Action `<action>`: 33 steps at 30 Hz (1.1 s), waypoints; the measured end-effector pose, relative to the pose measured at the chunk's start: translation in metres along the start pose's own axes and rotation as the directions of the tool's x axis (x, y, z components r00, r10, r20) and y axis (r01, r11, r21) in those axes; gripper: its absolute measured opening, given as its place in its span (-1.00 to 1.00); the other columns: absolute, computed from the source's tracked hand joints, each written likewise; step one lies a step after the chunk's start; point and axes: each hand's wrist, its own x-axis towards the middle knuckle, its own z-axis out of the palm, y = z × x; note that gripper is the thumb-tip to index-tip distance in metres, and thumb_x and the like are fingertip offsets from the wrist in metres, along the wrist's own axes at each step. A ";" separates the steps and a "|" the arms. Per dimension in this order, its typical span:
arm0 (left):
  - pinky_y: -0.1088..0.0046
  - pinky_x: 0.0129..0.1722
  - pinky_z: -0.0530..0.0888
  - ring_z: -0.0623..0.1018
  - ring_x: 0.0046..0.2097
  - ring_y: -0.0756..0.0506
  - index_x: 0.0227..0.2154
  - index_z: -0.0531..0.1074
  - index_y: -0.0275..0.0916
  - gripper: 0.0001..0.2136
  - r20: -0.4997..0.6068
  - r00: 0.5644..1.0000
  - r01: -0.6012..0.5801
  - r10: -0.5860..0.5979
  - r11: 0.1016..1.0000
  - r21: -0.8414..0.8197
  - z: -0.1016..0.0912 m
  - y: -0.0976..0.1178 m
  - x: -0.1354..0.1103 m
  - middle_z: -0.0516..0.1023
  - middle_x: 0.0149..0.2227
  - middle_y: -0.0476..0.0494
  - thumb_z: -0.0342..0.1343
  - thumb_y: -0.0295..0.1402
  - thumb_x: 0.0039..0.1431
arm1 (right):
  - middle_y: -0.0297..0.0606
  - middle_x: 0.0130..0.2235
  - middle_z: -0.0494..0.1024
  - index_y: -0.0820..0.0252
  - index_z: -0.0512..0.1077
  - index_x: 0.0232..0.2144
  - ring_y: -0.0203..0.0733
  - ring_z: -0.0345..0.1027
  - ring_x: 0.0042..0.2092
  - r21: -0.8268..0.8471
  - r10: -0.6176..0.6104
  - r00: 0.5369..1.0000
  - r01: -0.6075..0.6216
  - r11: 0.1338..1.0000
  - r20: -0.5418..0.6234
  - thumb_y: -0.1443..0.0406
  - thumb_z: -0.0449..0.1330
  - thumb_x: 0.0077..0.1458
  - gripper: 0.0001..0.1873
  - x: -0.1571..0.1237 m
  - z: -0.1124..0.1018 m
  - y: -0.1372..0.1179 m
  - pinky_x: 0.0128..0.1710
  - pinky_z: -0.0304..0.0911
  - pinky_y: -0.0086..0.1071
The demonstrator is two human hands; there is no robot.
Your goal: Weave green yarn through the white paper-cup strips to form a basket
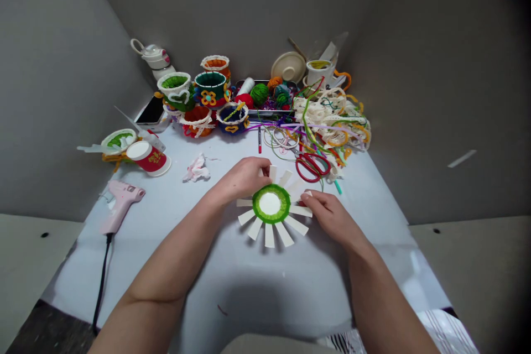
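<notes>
Between my hands is a paper cup (270, 204) cut into white strips that fan outward, with green yarn wound in a ring around its white round base. My left hand (248, 176) pinches a strip at the upper left of the fan, its fingertips partly hidden. On the other side, my right hand (327, 211) has thumb and fingers closed on a strip at the right edge. The cup is held just above the white table. Red-handled scissors (312, 167) lie behind my right hand, and a crumpled tissue (196, 168) is left of my left hand.
A pink glue gun (122, 204) with a black cord lies at the left, near a red-and-white paper cup (148, 158). Several yarn-wrapped baskets (211, 88) stand at the back. A tray (271, 113) holds yarn balls; tangled lace and cords (332, 116) fill the back right.
</notes>
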 end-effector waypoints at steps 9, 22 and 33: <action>0.48 -0.28 0.34 0.46 -0.23 -0.06 -0.19 0.39 -0.21 -0.69 0.269 0.956 -0.131 0.119 0.991 0.024 -0.011 0.000 -0.008 0.51 -0.23 -0.06 0.14 -0.30 -0.06 | -0.40 -0.53 0.18 0.22 0.21 -0.58 -0.34 0.03 -0.45 0.008 0.015 0.991 -0.016 1.000 0.132 0.18 -0.01 0.17 -0.67 -0.003 -0.002 -0.007 -0.44 0.00 -0.42; 0.50 -0.33 0.30 0.49 -0.28 -0.06 -0.18 0.45 -0.21 -0.69 0.271 0.940 -0.251 0.209 0.959 0.132 0.013 0.008 -0.004 0.58 -0.28 -0.08 0.05 -0.50 -0.04 | -0.38 -0.49 0.27 0.22 0.32 -0.40 -0.31 0.11 -0.43 0.054 -0.036 0.980 0.026 0.998 0.193 0.08 -0.03 0.22 -0.65 -0.003 -0.003 -0.007 -0.43 0.07 -0.41; 0.46 -0.38 0.28 0.51 -0.27 -0.12 -0.28 0.46 -0.19 -0.77 0.142 0.983 -0.154 0.116 0.944 0.291 0.011 0.009 -0.006 0.58 -0.32 -0.11 0.01 -0.49 -0.02 | -0.35 -0.39 0.36 0.13 0.32 -0.15 -0.30 0.23 -0.40 0.004 -0.344 0.889 0.362 0.932 -0.304 0.23 0.09 0.19 -0.81 -0.010 0.003 0.007 -0.38 0.17 -0.41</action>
